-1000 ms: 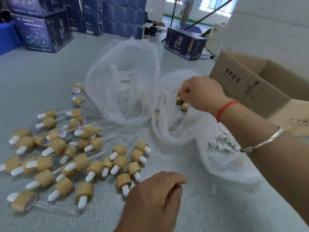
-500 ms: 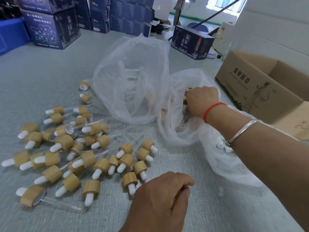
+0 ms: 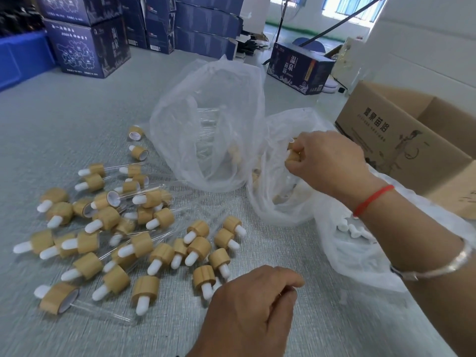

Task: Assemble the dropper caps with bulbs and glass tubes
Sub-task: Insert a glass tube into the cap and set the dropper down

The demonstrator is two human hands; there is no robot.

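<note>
Printing on the brown cardboard carton reads 温泉苗浴; the dark blue box shows 温泉. Right hand, previously inside the translucent plastic bag, now has risen above it, grip pinching bamboo dropper caps. Left hand stays curled on the grey desk, contents indiscernible.

Assembled droppers lie scattered on the left of the tabletop. Behind and right of them stands a bag with glass tubes in it. Just right of that lies a second bag holding caps, and beside it, nearer the right edge, a third with bulbs. A carton stands at the far right, boxes behind.
</note>
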